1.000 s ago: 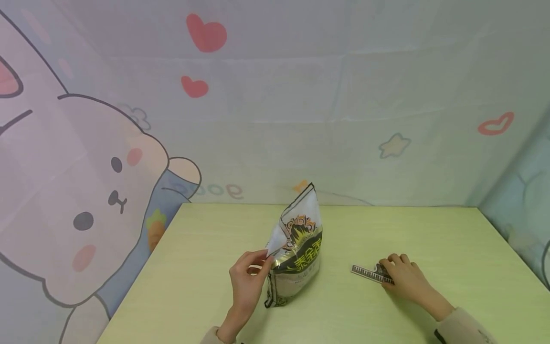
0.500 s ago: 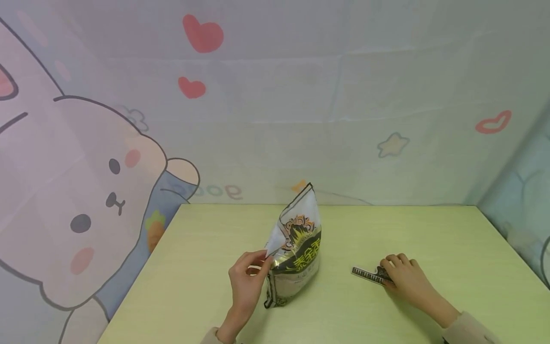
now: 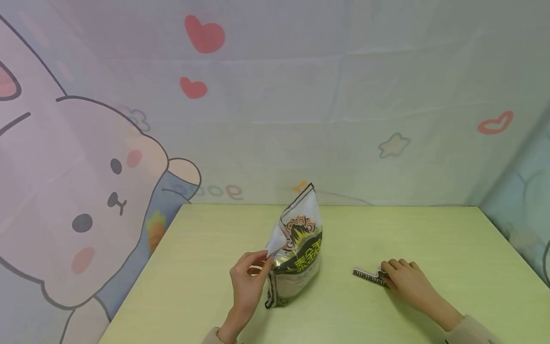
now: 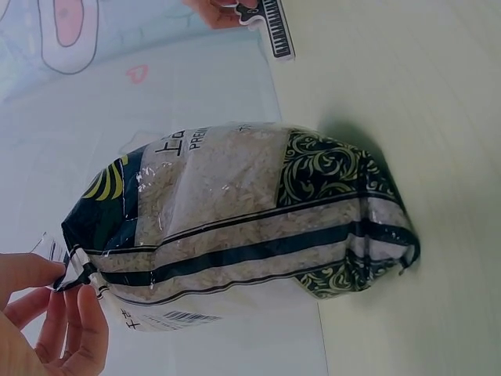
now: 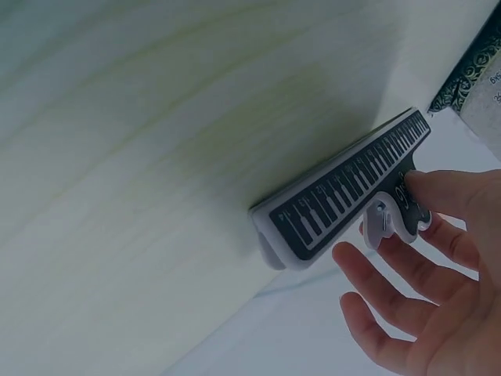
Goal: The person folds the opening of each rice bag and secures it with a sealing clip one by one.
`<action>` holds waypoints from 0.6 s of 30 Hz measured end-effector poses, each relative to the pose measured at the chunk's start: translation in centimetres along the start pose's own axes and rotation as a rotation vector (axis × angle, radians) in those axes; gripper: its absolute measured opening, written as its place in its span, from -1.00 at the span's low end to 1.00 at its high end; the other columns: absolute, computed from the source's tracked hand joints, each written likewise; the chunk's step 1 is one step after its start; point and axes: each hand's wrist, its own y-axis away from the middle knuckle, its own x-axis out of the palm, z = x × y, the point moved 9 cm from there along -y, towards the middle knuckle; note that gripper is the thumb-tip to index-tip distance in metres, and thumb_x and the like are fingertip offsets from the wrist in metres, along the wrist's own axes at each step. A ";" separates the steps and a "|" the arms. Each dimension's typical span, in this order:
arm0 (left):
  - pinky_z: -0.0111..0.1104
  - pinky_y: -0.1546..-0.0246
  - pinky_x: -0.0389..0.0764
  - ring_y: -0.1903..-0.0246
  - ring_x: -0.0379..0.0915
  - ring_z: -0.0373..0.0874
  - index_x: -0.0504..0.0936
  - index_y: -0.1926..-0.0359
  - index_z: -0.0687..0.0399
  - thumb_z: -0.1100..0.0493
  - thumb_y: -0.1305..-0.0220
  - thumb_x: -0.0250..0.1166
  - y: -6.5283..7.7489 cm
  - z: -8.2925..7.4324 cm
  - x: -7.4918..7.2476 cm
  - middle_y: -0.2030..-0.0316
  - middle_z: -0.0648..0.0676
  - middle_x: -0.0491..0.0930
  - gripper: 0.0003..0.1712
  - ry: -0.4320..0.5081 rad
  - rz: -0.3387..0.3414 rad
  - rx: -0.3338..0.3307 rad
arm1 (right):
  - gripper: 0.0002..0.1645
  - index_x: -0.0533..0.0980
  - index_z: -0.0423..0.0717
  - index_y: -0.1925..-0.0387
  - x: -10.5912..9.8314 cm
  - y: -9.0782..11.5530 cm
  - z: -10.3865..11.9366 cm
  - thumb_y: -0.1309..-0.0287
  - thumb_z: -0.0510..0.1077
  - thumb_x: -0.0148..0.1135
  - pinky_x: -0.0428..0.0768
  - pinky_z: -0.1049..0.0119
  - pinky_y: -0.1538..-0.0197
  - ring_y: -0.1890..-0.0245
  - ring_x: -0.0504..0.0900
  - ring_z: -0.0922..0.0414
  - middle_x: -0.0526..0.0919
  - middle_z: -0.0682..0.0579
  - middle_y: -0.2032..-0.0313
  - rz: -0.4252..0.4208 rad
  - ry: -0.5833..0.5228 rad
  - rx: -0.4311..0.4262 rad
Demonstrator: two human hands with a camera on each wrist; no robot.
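Note:
A bag of rice [image 3: 297, 260] stands upright on the table, its white top slanting up to the right. My left hand [image 3: 248, 282] pinches the bag's upper left edge between thumb and fingertips. Rice grains show through clear panels of the rice bag [image 4: 227, 204] in the left wrist view. To the right, my right hand [image 3: 410, 286] holds a bag clip [image 3: 368, 277] with a piano-key pattern, low over the table. In the right wrist view, the thumb and fingers grip the handle of the bag clip [image 5: 348, 192]; its long jaw points away from the palm.
The pale yellow-green table [image 3: 202, 248] reaches back to a cloth backdrop [image 3: 275, 143] printed with hearts, a star and a large cartoon rabbit [image 3: 103, 191]. More cloth hangs along the right side.
My right hand has shifted slightly toward me and right with the bag clip, which has turned a little. The left hand and the rice bag look unchanged.

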 end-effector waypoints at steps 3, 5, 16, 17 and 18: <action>-0.42 0.64 0.55 0.59 0.52 -0.02 0.64 0.41 0.35 0.48 0.11 0.31 0.0 -0.1 0.0 0.55 0.22 0.57 -0.86 -0.005 -0.006 0.005 | -0.64 0.46 0.01 0.36 -0.2 0.0 0.1 0.26 -0.13 0.42 0.33 0.39 0.55 0.52 0.46 0.20 0.53 0.14 0.47 -0.005 -0.024 -0.002; -0.42 0.64 0.54 0.59 0.52 -0.03 0.64 0.42 0.34 0.48 0.11 0.32 0.0 -0.1 0.0 0.55 0.21 0.57 -0.86 -0.012 -0.010 0.005 | -0.59 0.47 0.00 0.30 -0.3 -0.1 0.1 0.29 -0.14 0.44 0.31 0.42 0.57 0.53 0.47 0.21 0.52 0.14 0.47 -0.007 -0.035 -0.004; -0.39 0.63 0.55 0.58 0.53 -0.06 0.64 0.40 0.32 0.46 0.09 0.31 0.1 0.3 0.1 0.54 0.20 0.59 -0.87 -0.033 -0.005 -0.022 | -0.69 0.54 -0.11 0.34 -0.1 -0.3 0.0 0.20 -0.10 0.38 0.33 0.46 0.59 0.54 0.48 0.23 0.52 0.13 0.47 0.079 -0.100 0.046; -0.39 0.63 0.55 0.58 0.53 -0.05 0.65 0.40 0.32 0.46 0.09 0.31 0.1 0.3 0.1 0.53 0.20 0.59 -0.87 -0.032 -0.005 -0.025 | -0.70 0.54 -0.11 0.34 -0.1 -0.3 0.0 0.19 -0.10 0.38 0.34 0.46 0.59 0.54 0.48 0.23 0.53 0.13 0.47 0.085 -0.107 0.053; -0.39 0.63 0.55 0.58 0.53 -0.05 0.65 0.40 0.32 0.46 0.09 0.31 0.1 0.3 0.1 0.53 0.20 0.59 -0.87 -0.031 -0.005 -0.028 | -0.70 0.54 -0.10 0.34 -0.1 -0.3 0.0 0.18 -0.09 0.37 0.35 0.45 0.58 0.54 0.49 0.24 0.53 0.13 0.47 0.090 -0.114 0.058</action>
